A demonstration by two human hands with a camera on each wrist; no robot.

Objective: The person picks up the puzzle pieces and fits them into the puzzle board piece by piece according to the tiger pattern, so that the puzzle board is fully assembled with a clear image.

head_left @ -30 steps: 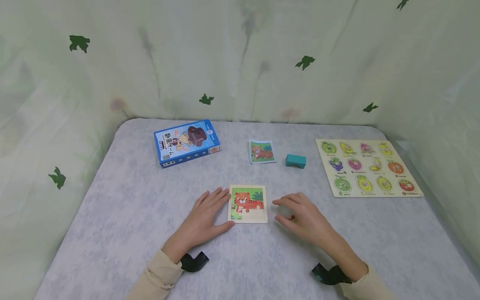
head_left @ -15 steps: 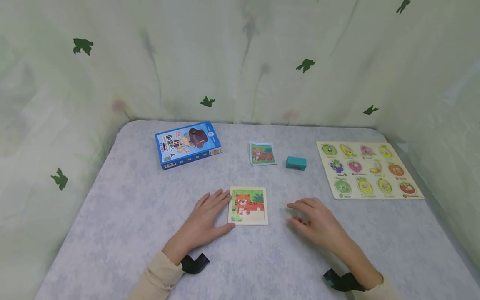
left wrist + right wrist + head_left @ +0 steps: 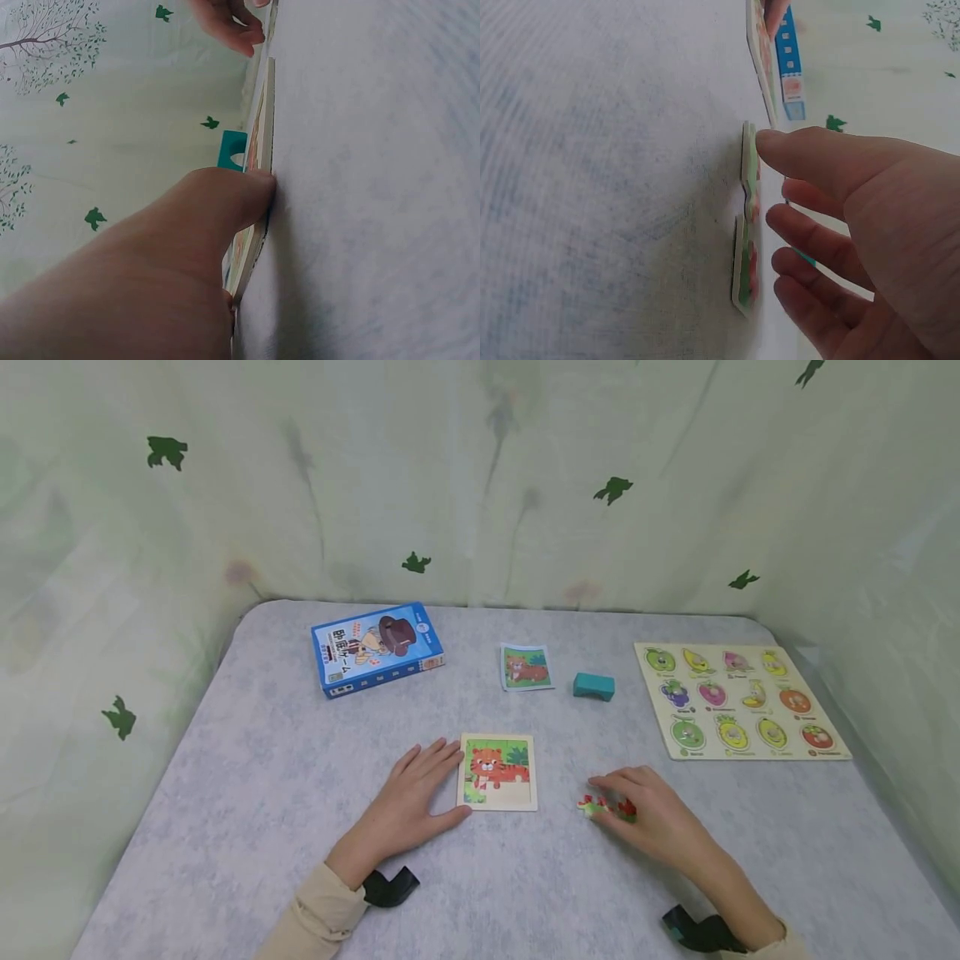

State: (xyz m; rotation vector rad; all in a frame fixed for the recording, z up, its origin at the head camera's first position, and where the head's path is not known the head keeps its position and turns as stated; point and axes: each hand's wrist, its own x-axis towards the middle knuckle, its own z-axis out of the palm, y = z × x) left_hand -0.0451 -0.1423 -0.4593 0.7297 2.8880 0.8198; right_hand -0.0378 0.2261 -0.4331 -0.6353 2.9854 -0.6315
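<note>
A small wooden jigsaw puzzle (image 3: 497, 771) with an orange tiger lies mid-table, its lower right part bare wood. At its left side my left hand (image 3: 405, 797) rests with fingers spread, thumb (image 3: 255, 199) against the near edge and fingertips on the frame's left rim. To the right of the puzzle, my right hand (image 3: 648, 814) hovers with loosely bent fingers over two loose jigsaw pieces. The nearer piece (image 3: 750, 161) is red and green, with my thumb tip right at it. Beside it the other piece (image 3: 744, 270) lies flat under my other fingers, partly covered in the head view.
A blue game box (image 3: 377, 649) lies at the back left. Behind the puzzle are a small tiger picture card (image 3: 526, 667) and a teal arch block (image 3: 593, 686). A fruit puzzle board (image 3: 738, 700) lies on the right, and a printed curtain (image 3: 465, 485) hangs behind the table.
My right hand has moved right and slightly nearer, away from the puzzle; the loose pieces now show on the table under it. My left hand has stayed at the puzzle frame.
</note>
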